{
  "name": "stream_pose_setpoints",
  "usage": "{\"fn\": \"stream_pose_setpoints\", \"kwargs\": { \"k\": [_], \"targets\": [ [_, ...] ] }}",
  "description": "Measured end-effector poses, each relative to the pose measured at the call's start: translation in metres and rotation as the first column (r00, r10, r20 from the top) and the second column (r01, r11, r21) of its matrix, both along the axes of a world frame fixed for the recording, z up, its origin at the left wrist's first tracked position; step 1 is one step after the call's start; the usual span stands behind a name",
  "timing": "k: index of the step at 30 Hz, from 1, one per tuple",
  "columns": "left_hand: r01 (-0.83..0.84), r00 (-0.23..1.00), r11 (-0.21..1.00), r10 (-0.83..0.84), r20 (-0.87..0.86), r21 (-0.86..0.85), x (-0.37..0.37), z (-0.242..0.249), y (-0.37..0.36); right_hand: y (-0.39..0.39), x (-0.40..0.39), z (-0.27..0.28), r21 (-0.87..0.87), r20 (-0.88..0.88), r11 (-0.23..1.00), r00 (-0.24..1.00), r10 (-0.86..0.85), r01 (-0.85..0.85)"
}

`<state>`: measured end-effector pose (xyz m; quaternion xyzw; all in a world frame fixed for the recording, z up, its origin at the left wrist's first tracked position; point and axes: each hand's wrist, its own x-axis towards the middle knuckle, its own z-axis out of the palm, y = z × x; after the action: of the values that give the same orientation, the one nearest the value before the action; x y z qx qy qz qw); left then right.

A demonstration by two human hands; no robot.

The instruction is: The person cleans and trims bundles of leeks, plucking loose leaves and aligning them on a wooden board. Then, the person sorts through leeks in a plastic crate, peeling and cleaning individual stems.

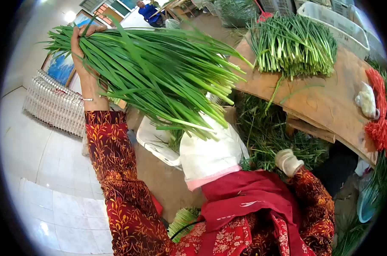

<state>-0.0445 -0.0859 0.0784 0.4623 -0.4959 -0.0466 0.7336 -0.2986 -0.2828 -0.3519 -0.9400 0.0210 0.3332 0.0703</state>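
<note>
My left hand [86, 35], bare and with a bracelet at the wrist, is raised at the upper left. Its fingers are wrapped round the leafy end of a big bunch of garlic chives [159, 68], whose pale cut stems point right and down. My right hand [288, 162], in a whitish glove, is low on the right over loose green leaves [266, 132]. It looks curled closed, and whatever may be inside it is hidden. Below the held bunch, a white cloth [210, 158] covers my lap.
A wooden board table [304, 100] on the right bears a stacked pile of chives [293, 47], red ties [376, 111] and a white bundle [366, 101]. White crates [334, 27] stand behind it. A white basket [157, 147] is beside my lap; a person [148, 13] sits far back.
</note>
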Motion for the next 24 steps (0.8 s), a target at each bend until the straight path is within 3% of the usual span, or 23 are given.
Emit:
{"fn": "stream_pose_setpoints", "kwargs": {
  "k": [1,2,3,4,5,6,7,9,10,13,14,15,16,17,18,19,21,23,24],
  "targets": [
    [-0.086,0.996,0.996,0.086,-0.002,-0.017,-0.003,0.001,0.0,-0.006,0.013,0.043,0.105,-0.02,0.978,0.984,-0.177,0.178],
    [0.019,0.999,0.999,-0.02,-0.025,-0.04,0.009,0.007,0.005,-0.019,0.007,0.081,0.464,0.303,0.856,0.867,-0.396,0.229],
    [0.024,0.999,0.999,-0.025,-0.024,-0.039,0.004,0.007,0.003,-0.031,0.009,0.086,0.851,0.431,0.524,0.619,-0.656,-0.036],
    [0.186,0.979,0.983,-0.185,-0.082,-0.001,-0.005,0.007,0.001,-0.034,0.015,0.123,0.926,0.144,-0.095,0.574,-0.806,-0.366],
    [0.346,0.93,0.938,-0.339,-0.146,0.028,-0.016,0.006,-0.002,-0.043,0.022,0.157,0.875,0.174,-0.119,0.534,-0.828,-0.469],
    [0.257,0.965,0.966,-0.256,-0.047,0.019,-0.028,0.003,-0.011,-0.052,0.029,0.192,0.811,0.202,-0.138,0.493,-0.846,-0.569],
    [0.27,0.962,0.963,-0.269,-0.046,0.023,-0.035,0.006,-0.018,-0.061,0.036,0.226,0.735,0.23,-0.15,0.451,-0.862,-0.661],
    [0.687,0.704,0.726,-0.652,-0.28,0.039,-0.048,0.01,-0.031,-0.056,0.054,0.239,0.707,0.256,-0.109,0.396,-0.882,-0.699],
    [0.75,0.598,0.654,-0.736,-0.318,-0.1,-0.067,-0.001,-0.044,-0.047,0.064,0.235,0.741,0.253,-0.093,0.404,-0.879,-0.666],
    [0.759,0.567,0.642,-0.733,-0.375,-0.107,-0.054,-0.006,-0.058,0.0,0.075,0.184,0.905,0.238,-0.026,0.557,-0.796,-0.424],
    [0.721,0.629,0.689,-0.695,-0.348,-0.073,-0.048,-0.011,-0.06,0.018,0.072,0.161,0.941,0.228,-0.001,0.634,-0.739,-0.339],
    [0.737,0.608,0.67,-0.716,-0.344,-0.092,-0.034,-0.015,-0.056,0.035,0.064,0.141,0.961,0.21,0.006,0.711,-0.671,-0.278],
    [0.732,0.642,0.681,-0.682,-0.35,0.016,-0.016,-0.019,-0.05,0.048,0.054,0.126,0.97,0.181,-0.02,0.779,-0.6,-0.241],
    [0.715,0.681,0.688,-0.644,-0.348,0.125,-0.004,-0.024,-0.047,0.056,0.043,0.116,0.971,0.146,-0.081,0.831,-0.537,-0.223],
    [0.632,0.757,0.765,-0.575,-0.309,0.125,-0.005,-0.03,-0.043,0.06,0.034,0.111,0.963,0.109,-0.165,0.869,-0.482,-0.213],
    [0.636,0.753,0.763,-0.581,-0.31,0.114,0.008,-0.031,-0.04,0.062,0.026,0.109,0.944,0.076,-0.259,0.897,-0.435,-0.206],
    [0.64,0.658,0.756,-0.631,-0.411,-0.137,0.032,-0.029,-0.033,0.058,0.021,0.106,0.863,-0.027,-0.479,0.932,-0.362,-0.16],
    [0.663,0.645,0.731,-0.667,-0.373,-0.161,0.039,-0.031,-0.03,0.054,0.022,0.107,0.678,-0.284,-0.734,0.937,-0.205,0.044],
    [0.529,0.778,0.841,-0.534,-0.331,-0.113,0.042,-0.032,-0.027,0.052,0.023,0.11,0.531,-0.412,-0.834,0.906,-0.098,0.151]
  ]
}}
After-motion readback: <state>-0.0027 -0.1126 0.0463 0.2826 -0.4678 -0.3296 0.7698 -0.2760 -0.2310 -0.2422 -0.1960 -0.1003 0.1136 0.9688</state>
